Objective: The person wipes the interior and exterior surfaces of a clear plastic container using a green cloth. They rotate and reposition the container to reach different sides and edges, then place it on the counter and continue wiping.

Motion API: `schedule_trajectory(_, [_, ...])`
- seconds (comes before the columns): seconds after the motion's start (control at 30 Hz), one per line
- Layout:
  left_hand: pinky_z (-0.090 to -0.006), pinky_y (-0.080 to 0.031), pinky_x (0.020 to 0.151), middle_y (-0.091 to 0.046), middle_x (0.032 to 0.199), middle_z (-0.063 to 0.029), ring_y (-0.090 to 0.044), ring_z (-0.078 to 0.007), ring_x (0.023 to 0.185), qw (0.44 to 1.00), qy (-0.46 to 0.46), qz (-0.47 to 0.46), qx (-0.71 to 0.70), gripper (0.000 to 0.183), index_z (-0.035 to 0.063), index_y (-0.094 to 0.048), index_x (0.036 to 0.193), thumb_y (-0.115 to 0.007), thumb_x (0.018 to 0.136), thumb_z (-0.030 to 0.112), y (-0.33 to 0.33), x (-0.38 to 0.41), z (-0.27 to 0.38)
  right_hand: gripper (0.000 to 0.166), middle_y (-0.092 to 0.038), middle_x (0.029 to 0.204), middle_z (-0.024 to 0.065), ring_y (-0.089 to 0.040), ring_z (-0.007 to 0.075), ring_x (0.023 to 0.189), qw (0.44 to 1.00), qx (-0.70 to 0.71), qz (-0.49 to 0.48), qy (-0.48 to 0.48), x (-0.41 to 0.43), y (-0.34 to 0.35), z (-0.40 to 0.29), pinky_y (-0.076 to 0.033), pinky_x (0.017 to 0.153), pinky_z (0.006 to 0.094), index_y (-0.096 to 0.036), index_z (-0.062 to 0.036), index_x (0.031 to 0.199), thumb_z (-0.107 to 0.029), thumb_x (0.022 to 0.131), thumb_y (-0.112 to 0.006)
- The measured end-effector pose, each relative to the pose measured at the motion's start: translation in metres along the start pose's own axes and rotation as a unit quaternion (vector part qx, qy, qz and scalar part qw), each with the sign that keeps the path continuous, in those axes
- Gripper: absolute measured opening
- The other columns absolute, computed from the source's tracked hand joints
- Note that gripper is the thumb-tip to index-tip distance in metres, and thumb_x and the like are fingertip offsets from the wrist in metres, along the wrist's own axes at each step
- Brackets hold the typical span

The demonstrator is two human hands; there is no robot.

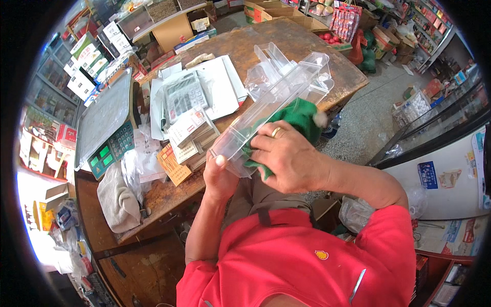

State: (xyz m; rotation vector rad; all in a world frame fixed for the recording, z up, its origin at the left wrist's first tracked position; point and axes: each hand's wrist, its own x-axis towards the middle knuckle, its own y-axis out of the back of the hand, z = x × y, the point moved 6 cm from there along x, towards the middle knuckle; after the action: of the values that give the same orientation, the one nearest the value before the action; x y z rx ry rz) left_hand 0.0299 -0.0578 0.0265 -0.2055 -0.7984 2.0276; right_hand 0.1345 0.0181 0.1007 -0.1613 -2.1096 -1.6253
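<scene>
My left hand (221,177) grips the near end of a long clear plastic tray (264,109), its thumb over the rim. The tray slants up and away to the right, above the edge of a worn wooden table (284,36). A green cloth (297,115) is bunched in my right hand (289,159), which presses it against the tray's near side. My right fingers are curled, and a ring shows on one of them. Beyond the tray, more clear plastic pieces (270,63) lie on the table, partly hidden behind it.
Left of the tray are stacked small boxes (191,132), a plastic-wrapped calculator (186,96) on white sheets and a digital scale (111,115). A grey cloth (119,197) hangs over the table's front edge. Cartons (268,11) and a box of red fruit (332,40) stand beyond.
</scene>
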Motion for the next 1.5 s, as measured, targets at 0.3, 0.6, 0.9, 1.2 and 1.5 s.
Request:
schedule_trajectory(0.3, [-0.0353, -0.043, 0.095, -0.050, 0.135, -0.0274, -0.055, -0.0356, 0.116, 0.999, 0.030, -0.008, 0.043, 0.107, -0.0021, -0.034, 0.145, -0.063, 0.067, 0.065, 0.009, -0.005, 0.015, 0.019, -0.059, 0.095, 0.0085, -0.055, 0.0286, 0.102, 0.984, -0.152, 0.065, -0.060, -0.012, 0.051, 0.073, -0.040, 0.094, 0.0442, -0.068, -0.0056, 0.089, -0.016, 0.074, -0.062])
schedule_trajectory(0.6, [-0.0398, -0.043, 0.099, -0.052, 0.133, -0.0164, -0.053, -0.0277, 0.120, 0.999, 0.047, -0.007, -0.020, 0.098, -0.0034, -0.038, 0.142, -0.067, 0.068, 0.053, -0.001, -0.001, 0.002, 0.026, -0.057, 0.099, 0.0105, -0.053, 0.0305, 0.103, 1.000, 0.004, -0.015, 0.002, 0.004, 0.003, 0.000, -0.041, 0.093, 0.0445, -0.068, -0.0048, 0.090, -0.022, 0.070, -0.066])
schedule_trajectory(0.9, [-0.0445, -0.041, 0.102, -0.052, 0.133, -0.0214, -0.053, -0.0318, 0.120, 0.998, 0.057, -0.017, 0.004, 0.103, -0.0030, -0.035, 0.144, -0.068, 0.066, 0.056, 0.020, -0.009, 0.011, 0.027, -0.056, 0.104, 0.0102, -0.052, 0.0281, 0.108, 0.988, -0.152, -0.022, -0.037, -0.006, 0.032, 0.043, -0.039, 0.094, 0.0465, -0.066, -0.0073, 0.096, -0.018, 0.071, -0.065])
schedule_trajectory(1.2, [-0.0421, -0.038, 0.104, -0.045, 0.141, -0.0256, -0.051, -0.0370, 0.123, 0.998, 0.049, -0.003, -0.046, 0.105, 0.0011, -0.032, 0.147, -0.064, 0.068, 0.063, 0.028, -0.003, 0.011, 0.016, -0.064, 0.092, 0.0097, -0.060, 0.0245, 0.089, 0.939, -0.038, 0.281, -0.196, -0.042, 0.094, 0.143, -0.048, 0.081, 0.0368, -0.065, -0.0037, 0.092, -0.017, 0.086, -0.058])
schedule_trajectory(1.5, [-0.0416, -0.039, 0.102, -0.044, 0.141, -0.0273, -0.051, -0.0369, 0.122, 0.998, -0.043, -0.003, -0.052, 0.110, 0.0003, -0.028, 0.148, -0.065, 0.068, 0.065, 0.030, -0.005, 0.014, 0.030, -0.065, 0.109, 0.0141, -0.064, 0.0256, 0.100, 0.525, 0.656, 0.421, -0.342, -0.097, 0.091, 0.176, -0.050, 0.093, 0.0418, -0.059, 0.0034, 0.110, -0.019, 0.094, -0.048])
